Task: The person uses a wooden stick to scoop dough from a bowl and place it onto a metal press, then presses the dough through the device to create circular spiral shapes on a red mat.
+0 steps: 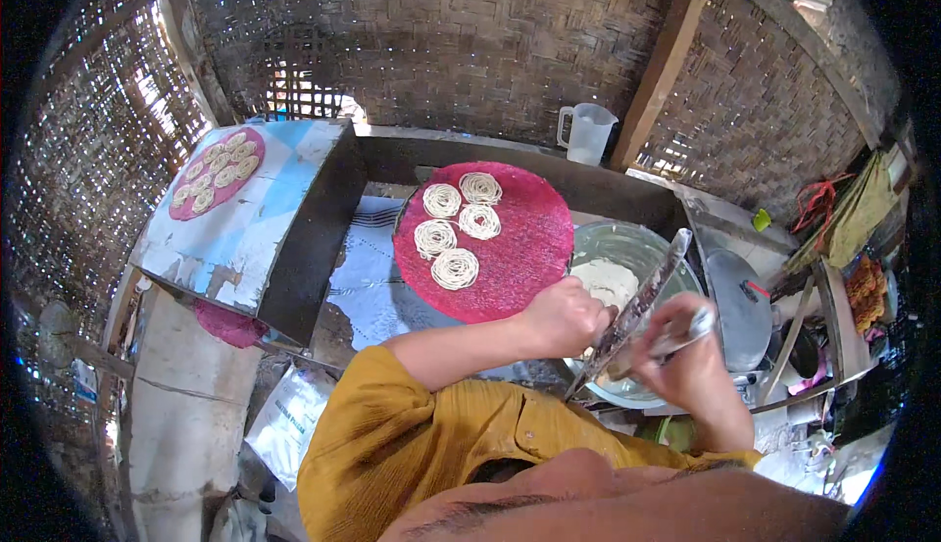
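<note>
My left hand (569, 317) is closed in a fist beside a long, batter-smeared bar (649, 292), which slants over a basin; whatever sits inside its fingers is hidden. My right hand (681, 351), on the other side of the bar, wraps round a shiny metal tube-like piece (684, 334). Under both hands, the greenish plastic basin (698, 282) holds pale dough (605, 280). Left of it lies a round red mat (524, 248), with several coiled nests of pale dough strands (455, 269) on its left half. My left forearm crosses near the mat's lower edge.
On a worn blue-and-white box (294, 184) at left lies another red mat (178, 211) bearing several dough coils. A clear pitcher (590, 132) stands at the back by a wooden post (671, 57). To the right sits a grey round lid (737, 307); a white plastic bag (289, 422) is lower left.
</note>
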`<state>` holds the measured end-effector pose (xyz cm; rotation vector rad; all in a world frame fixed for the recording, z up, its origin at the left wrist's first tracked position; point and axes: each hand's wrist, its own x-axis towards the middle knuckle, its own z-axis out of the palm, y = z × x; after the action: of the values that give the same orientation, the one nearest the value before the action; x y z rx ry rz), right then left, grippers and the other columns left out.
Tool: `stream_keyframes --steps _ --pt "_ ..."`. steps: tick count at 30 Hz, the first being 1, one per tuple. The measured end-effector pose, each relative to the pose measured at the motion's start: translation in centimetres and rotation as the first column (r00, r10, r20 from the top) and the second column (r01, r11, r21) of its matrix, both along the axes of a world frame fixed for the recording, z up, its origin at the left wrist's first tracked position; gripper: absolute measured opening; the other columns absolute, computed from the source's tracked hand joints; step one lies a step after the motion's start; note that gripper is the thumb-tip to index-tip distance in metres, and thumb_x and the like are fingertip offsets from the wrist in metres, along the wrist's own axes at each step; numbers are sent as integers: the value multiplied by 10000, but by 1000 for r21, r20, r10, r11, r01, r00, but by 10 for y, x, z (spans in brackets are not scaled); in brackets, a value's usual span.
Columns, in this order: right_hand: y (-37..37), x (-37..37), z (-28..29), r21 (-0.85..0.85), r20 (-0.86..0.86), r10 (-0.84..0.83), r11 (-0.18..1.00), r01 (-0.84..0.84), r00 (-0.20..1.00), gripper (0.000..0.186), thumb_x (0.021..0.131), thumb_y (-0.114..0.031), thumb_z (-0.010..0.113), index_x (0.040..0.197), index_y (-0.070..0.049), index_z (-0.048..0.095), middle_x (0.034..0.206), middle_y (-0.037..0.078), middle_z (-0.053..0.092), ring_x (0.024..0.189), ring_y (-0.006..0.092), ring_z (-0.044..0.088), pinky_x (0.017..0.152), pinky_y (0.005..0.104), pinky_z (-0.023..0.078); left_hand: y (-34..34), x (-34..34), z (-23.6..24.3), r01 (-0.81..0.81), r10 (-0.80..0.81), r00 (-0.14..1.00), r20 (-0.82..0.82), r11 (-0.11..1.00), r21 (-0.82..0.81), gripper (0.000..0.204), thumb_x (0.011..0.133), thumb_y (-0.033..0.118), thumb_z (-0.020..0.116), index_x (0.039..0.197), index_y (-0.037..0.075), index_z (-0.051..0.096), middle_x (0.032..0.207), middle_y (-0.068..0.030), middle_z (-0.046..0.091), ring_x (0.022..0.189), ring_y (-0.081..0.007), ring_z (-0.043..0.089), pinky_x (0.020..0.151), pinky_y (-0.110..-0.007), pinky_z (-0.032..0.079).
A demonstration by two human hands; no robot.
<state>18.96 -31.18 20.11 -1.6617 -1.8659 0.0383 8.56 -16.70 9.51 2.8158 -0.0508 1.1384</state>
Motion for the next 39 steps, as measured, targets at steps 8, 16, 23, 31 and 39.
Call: stream_keyframes --steps 8,16,23,31,39 --pt "-56 117 -3 575 -539 -159 649 499 827 477 696 -9 593 1097 -63 339 832 60 494 707 144 478 657 278 420 36 34 -13 -96 68 993 -93 931 -352 228 610 254 634 646 34 588 602 -167 550 584 -324 544 625 -389 421" --pt "21 117 -87 485 -866 458 676 555 199 292 754 -101 558 999 -75 401 912 103 515 856 209 519 752 344 452 24 61 33 665 -78 732 677 -129 -735 560 656 227 684 1129 79 421 1135 -128 472 1069 -234 453 823 -376 446" --pt "33 163 -221 -214 266 -232 932 292 936 481 694 -279 626 1073 -22 480 1051 205 498 997 321 481 785 395 428 50 -27 27 595 88 749 657 346 -725 380 765 242 552 1109 138 430 1102 -75 436 1115 -394 376 907 -513 340" --pt "13 184 -269 -804 124 -75 577 144 989 204 704 -112 489 858 -20 584 872 211 581 837 336 560 724 400 441 30 -84 28 586 108 695 711 487 -647 368 761 107 502 1113 81 395 1035 -128 397 1114 -425 350 927 -543 294" --pt "16 215 -209 -759 147 49 646 81 988 185 742 -142 501 874 -26 557 846 189 567 813 351 537 709 415 422 10 -133 22 301 272 749 604 672 -676 387 689 168 555 1038 71 419 950 -116 380 974 -375 466 846 -499 394"
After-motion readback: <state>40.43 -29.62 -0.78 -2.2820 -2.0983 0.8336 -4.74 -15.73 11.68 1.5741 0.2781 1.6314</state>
